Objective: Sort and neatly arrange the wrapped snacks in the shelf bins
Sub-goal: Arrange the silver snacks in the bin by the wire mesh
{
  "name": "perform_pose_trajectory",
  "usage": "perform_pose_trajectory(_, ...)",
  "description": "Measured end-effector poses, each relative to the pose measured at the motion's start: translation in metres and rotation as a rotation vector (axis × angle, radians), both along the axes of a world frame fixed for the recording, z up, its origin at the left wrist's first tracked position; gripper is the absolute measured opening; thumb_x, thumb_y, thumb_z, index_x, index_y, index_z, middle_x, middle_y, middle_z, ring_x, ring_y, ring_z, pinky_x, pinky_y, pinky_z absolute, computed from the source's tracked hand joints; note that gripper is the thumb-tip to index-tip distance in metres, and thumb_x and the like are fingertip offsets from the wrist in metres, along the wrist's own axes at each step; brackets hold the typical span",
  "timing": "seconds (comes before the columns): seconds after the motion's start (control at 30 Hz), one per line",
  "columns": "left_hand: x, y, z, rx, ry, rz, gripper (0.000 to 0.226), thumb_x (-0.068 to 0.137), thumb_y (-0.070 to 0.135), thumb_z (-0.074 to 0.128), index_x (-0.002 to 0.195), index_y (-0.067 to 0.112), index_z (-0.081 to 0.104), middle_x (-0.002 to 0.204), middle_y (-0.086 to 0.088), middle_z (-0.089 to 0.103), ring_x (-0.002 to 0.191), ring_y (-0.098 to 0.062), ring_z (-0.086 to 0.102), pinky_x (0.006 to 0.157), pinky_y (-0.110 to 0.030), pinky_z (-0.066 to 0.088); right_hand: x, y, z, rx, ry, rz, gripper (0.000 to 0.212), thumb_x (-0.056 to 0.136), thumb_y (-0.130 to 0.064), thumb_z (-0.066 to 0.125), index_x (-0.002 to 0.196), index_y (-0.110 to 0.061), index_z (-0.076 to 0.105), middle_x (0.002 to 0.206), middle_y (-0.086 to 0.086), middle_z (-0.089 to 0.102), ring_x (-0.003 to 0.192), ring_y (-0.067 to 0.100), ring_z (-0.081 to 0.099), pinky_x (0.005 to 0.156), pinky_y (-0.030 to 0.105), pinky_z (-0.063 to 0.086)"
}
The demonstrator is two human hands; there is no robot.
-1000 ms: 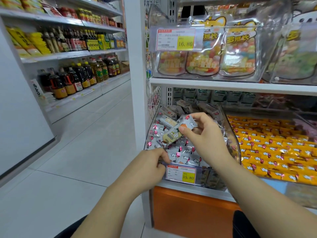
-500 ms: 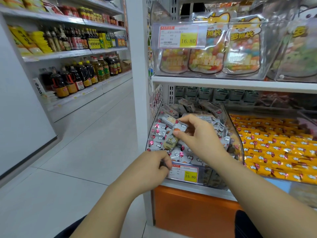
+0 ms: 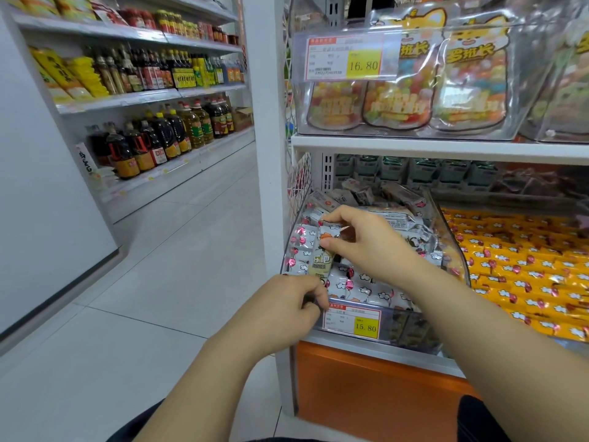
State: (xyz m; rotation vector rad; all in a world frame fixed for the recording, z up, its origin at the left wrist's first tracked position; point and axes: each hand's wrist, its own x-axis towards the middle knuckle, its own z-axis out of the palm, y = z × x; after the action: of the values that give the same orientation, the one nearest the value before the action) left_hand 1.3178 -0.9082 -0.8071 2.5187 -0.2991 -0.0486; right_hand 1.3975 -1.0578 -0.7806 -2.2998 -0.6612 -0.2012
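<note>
Aisle left: oil bottles [image 3: 165, 138] on the low shelf, box [image 3: 243, 118] at their far end. Sauce bottles [image 3: 143, 71] one shelf up, yellow packets [image 3: 79, 74] beside them. Jars [image 3: 178, 25] above. Pale tiled floor [image 3: 143, 298]. White post [image 3: 264, 122]; orange panel [image 3: 366, 387] at the unit's base.

My right hand [image 3: 366, 247] covers the upper end of the packet [image 3: 321, 261] it pinches and the snacks [image 3: 366, 291] beneath it in the clear bin [image 3: 454, 250]. The fingertips of my left hand [image 3: 287, 311] curl over something dark that I cannot identify. The price label's [image 3: 350, 323] small print is illegible. The yellow snacks [image 3: 526, 272] run off the right edge.
</note>
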Motion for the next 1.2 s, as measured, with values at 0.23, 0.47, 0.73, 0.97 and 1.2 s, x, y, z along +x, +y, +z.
perform_pose_trajectory(0.23, 0.002, 0.0, 0.0, 0.089, -0.087, -0.006, 0.022, 0.088, 0.012, 0.046, 0.084, 0.027, 0.062, 0.095, 0.011, 0.067, 0.058, 0.007, 0.051, 0.049, -0.006, 0.035, -0.001, 0.009, 0.006, -0.231, -0.057, 0.116, 0.027, 0.084, -0.022, 0.069, 0.109, -0.017, 0.061, 0.094, -0.012, 0.06, 0.065, -0.002, 0.046, 0.056, 0.009, 0.034)
perform_pose_trajectory(0.47, 0.012, 0.021, 0.002, -0.071, -0.13, 0.13, 0.031, 0.087, 0.009, 0.049, 0.076, 0.034, 0.063, 0.072, 0.008, 0.066, 0.051, -0.001, 0.048, 0.05, -0.014, 0.037, -0.005, 0.008, -0.011, -0.323, 0.012, 0.142, 0.028, 0.09, -0.027, 0.059, 0.115, -0.017, 0.066, 0.088, -0.003, 0.064, 0.079, 0.01, 0.058, 0.071, 0.021, 0.044)
perform_pose_trajectory(0.73, 0.012, 0.021, -0.008, 0.119, -0.187, 0.066, 0.043, 0.091, 0.009, 0.041, 0.123, 0.031, 0.06, 0.125, 0.01, 0.059, 0.109, -0.012, 0.056, 0.091, -0.034, 0.048, -0.017, 0.007, -0.029, -0.378, -0.128, 0.06, 0.025, 0.087, -0.031, 0.063, 0.109, -0.02, 0.068, 0.091, -0.005, 0.058, 0.083, 0.013, 0.052, 0.074, 0.027, 0.042)
perform_pose_trajectory(0.97, 0.006, 0.011, -0.012, 0.223, -0.185, 0.036, 0.051, 0.089, 0.008, 0.039, 0.133, 0.033, 0.046, 0.138, 0.014, 0.044, 0.119, -0.011, 0.047, 0.091, -0.033, 0.046, -0.016, 0.004, -0.034, -0.422, -0.145, 0.077, 0.019, 0.09, -0.027, 0.058, 0.105, -0.02, 0.067, 0.099, 0.0, 0.066, 0.094, 0.018, 0.058, 0.08, 0.03, 0.046)
perform_pose_trajectory(1.2, 0.01, 0.012, -0.011, 0.302, -0.14, 0.049, 0.053, 0.092, 0.01, 0.039, 0.137, 0.038, 0.039, 0.141, 0.016, 0.041, 0.122, -0.011, 0.045, 0.088, -0.028, 0.045, -0.011, -0.007, -0.04, -0.589, -0.14, 0.223, 0.037, 0.098, -0.013, 0.04, 0.129, -0.026, 0.055, 0.125, -0.004, 0.053, 0.112, 0.02, 0.043, 0.096, 0.035, 0.038)
